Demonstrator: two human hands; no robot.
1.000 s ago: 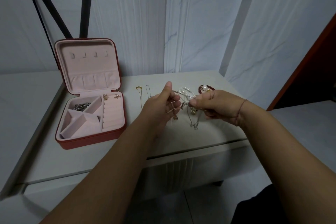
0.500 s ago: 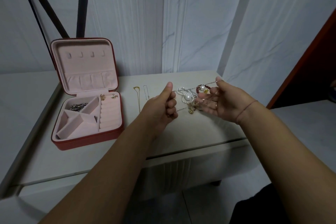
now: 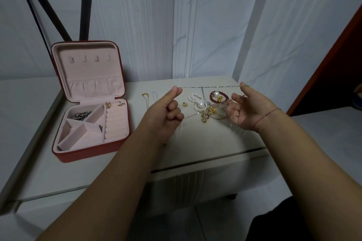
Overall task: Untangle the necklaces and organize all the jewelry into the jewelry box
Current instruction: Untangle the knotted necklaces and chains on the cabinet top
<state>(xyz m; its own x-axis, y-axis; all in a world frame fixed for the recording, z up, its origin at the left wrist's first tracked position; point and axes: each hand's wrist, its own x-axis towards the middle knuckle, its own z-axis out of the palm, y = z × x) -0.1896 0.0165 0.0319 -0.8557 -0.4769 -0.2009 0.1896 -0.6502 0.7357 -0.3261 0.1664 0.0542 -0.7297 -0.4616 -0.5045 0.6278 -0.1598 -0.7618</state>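
Note:
A thin silver chain [image 3: 210, 86] is stretched level above the table. My left hand [image 3: 164, 111] pinches its left end between thumb and forefinger. My right hand [image 3: 247, 109] pinches the right end, its other fingers spread. A strand of the chain hangs down from the middle into a jewelry pile [image 3: 207, 107]: a pearl bracelet [image 3: 195, 100], a dark red bead bracelet [image 3: 219, 96] and gold pieces. The red jewelry box [image 3: 90, 143] stands open at the left, with a silver piece [image 3: 82, 114] in one compartment and two small gold earrings [image 3: 114, 104] at the top.
A gold chain [image 3: 146, 99] and a thin silver pin [image 3: 155, 96] lie on the white table [image 3: 195, 143] between the box and my left hand. Behind the table stands a marble-patterned wall. Black bars lean at the back left. The table's front edge runs just below my wrists.
My hands have moved apart and risen, pulling the silver chain taut between them. My right hand's fingers have spread out from a closed grip.

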